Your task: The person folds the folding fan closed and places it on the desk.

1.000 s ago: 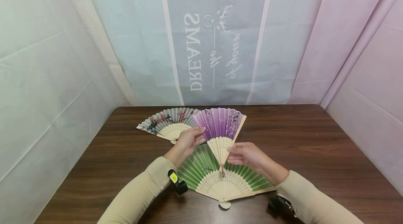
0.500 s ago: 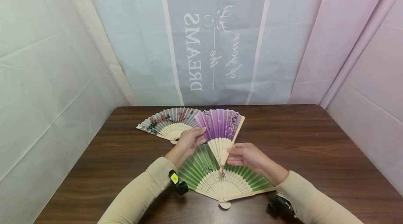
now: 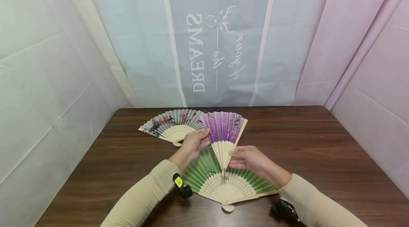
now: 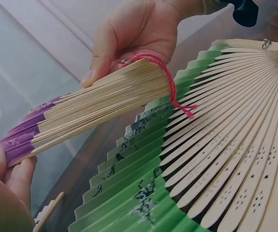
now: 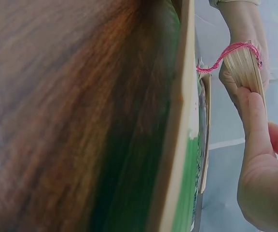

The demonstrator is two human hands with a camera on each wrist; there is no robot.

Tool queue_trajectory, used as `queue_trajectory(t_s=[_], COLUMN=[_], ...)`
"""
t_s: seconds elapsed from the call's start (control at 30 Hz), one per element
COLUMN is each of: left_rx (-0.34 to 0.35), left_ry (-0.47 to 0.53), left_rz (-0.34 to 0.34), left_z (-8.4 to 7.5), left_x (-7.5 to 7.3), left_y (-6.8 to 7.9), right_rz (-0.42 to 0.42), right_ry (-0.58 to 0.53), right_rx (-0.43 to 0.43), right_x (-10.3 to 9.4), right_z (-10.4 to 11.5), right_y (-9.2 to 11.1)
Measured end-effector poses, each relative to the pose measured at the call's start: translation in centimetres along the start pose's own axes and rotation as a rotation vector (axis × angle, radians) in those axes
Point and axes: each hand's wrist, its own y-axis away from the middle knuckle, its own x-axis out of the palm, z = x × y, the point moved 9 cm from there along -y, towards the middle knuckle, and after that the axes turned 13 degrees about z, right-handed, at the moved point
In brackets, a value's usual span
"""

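Note:
A partly spread purple folding fan (image 3: pixel 222 127) with pale ribs and a blossom print is held above the table between both hands. My left hand (image 3: pixel 194 145) pinches its left edge at the purple leaf. Lower down, the right hand (image 3: pixel 250 159) pinches the right outer rib. A red cord (image 4: pixel 170 87) hangs from the fan's pivot end in the left wrist view. Beneath it, a green folding fan (image 3: pixel 199 170) lies widely spread on the table, partly hidden by the purple fan and the hands. Behind the left hand lies a spread grey folding fan (image 3: pixel 172 122) with a floral print.
The dark wooden table (image 3: pixel 319 156) extends to both sides of the fans. A pale blue cloth backdrop (image 3: pixel 147 42) with mirrored lettering stands at its back edge, with light cloth walls at left and right.
The purple fan has narrowed slightly, its right edge moving left and its top dropping a little. Both hands keep their hold and have drawn slightly closer together. The other fans stay put.

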Motion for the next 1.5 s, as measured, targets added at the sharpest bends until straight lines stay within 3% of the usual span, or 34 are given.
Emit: queue_trajectory(t_s=[0.47, 1.5], left_rx=[-0.009, 0.032], left_ry=[-0.027, -0.045], left_rz=[-0.043, -0.018], left_z=[0.4, 0.1], left_x=[-0.3, 0.8], left_y=[-0.1, 0.2], right_rz=[-0.014, -0.029], right_ry=[0.019, 0.045], right_rx=[0.011, 0.01], right_x=[0.2, 0.8], right_z=[0.2, 0.6], right_y=[0.1, 0.1])
